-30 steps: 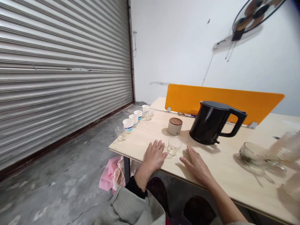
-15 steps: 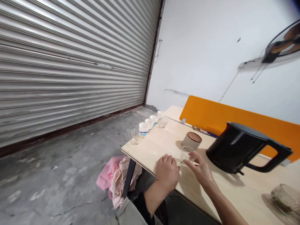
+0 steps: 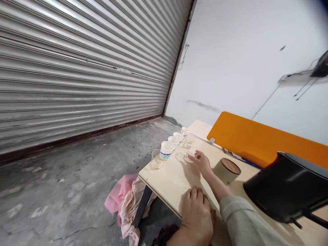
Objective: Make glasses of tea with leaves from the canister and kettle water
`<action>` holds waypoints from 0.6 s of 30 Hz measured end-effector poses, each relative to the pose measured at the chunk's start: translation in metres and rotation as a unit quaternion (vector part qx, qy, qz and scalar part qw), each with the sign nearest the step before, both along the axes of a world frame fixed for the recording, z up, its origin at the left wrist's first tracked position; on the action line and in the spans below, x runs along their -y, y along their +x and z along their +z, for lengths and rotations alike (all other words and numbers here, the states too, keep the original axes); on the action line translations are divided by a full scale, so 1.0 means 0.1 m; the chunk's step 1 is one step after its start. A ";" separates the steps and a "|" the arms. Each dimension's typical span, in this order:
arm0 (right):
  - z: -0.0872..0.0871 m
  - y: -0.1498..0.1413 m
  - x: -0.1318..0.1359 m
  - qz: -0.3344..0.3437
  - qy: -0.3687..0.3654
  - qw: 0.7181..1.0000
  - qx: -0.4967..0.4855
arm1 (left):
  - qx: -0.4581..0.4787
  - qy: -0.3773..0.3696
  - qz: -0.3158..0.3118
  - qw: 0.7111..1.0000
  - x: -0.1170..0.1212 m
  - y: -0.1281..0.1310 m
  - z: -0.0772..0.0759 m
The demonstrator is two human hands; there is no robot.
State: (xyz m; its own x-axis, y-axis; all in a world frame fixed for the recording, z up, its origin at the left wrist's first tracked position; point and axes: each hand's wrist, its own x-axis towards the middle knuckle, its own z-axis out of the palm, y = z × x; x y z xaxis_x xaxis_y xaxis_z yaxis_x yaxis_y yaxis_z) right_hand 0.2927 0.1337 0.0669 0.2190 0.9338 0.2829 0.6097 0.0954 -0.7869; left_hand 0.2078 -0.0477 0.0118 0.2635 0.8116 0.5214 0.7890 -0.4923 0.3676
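Note:
My right hand (image 3: 202,163) reaches across the table with thumb and fingers closed on a small clear glass cup (image 3: 188,157) at the tabletop. My left hand (image 3: 196,213) rests at the near table edge, back upward, fingers curled in; nothing shows in it. Beyond the right hand runs a row of white paper cups with blue bands, the nearest paper cup (image 3: 167,150) beside a clear glass cup (image 3: 155,160) at the table corner. Another clear glass cup (image 3: 188,141) stands near the far paper cups.
A round canister with a wooden lid (image 3: 230,166) stands right of my right forearm. Farther right is a black kettle (image 3: 284,188), before an orange divider (image 3: 256,136). Pink cloth (image 3: 125,194) lies by the table leg. A metal shutter (image 3: 89,75) is at left.
My right hand has moved away from my left, forward and left, carrying the glass cup past the canister toward the paper cups. My left hand stays at the table edge. The view has shifted left.

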 end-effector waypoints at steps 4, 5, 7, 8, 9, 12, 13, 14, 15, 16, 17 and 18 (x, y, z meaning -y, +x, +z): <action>-0.05 -0.09 -0.25 0.004 -0.008 1.000 0.010 | -0.021 0.018 0.018 0.999 -0.11 0.12 -0.18; -0.06 -0.11 -0.29 0.005 -0.009 1.000 0.012 | -0.025 0.021 0.025 0.999 -0.13 0.15 -0.23; -0.08 -0.15 -0.36 0.008 -0.009 1.000 0.015 | -0.026 0.022 0.035 0.999 -0.16 0.21 -0.31; -0.08 -0.16 -0.39 0.010 -0.009 1.000 0.016 | -0.024 0.021 0.038 0.999 -0.16 0.23 -0.34; -0.09 -0.18 -0.41 0.012 -0.008 1.000 0.018 | -0.019 0.020 0.040 0.999 -0.16 0.25 -0.36; -0.10 -0.21 -0.46 0.019 -0.006 1.000 0.021 | 0.001 0.016 0.047 0.999 -0.15 0.28 -0.39; -0.10 -0.22 -0.47 0.021 -0.006 1.000 0.022 | 0.009 0.013 0.049 0.999 -0.16 0.29 -0.39; -0.11 -0.22 -0.48 0.024 -0.005 0.999 0.023 | 0.016 0.008 0.049 0.999 -0.16 0.28 -0.40; -0.11 -0.23 -0.49 0.026 -0.005 0.999 0.024 | 0.022 0.002 0.049 0.999 -0.18 0.28 -0.40; -0.12 -0.23 -0.50 0.027 -0.005 0.999 0.024 | 0.025 -0.006 0.047 0.999 -0.19 0.27 -0.41; -0.12 -0.23 -0.51 0.026 -0.005 0.999 0.025 | 0.028 -0.014 0.046 0.998 -0.21 0.26 -0.42; -0.12 -0.23 -0.51 0.023 -0.006 0.999 0.024 | 0.031 -0.023 0.048 0.998 -0.22 0.25 -0.42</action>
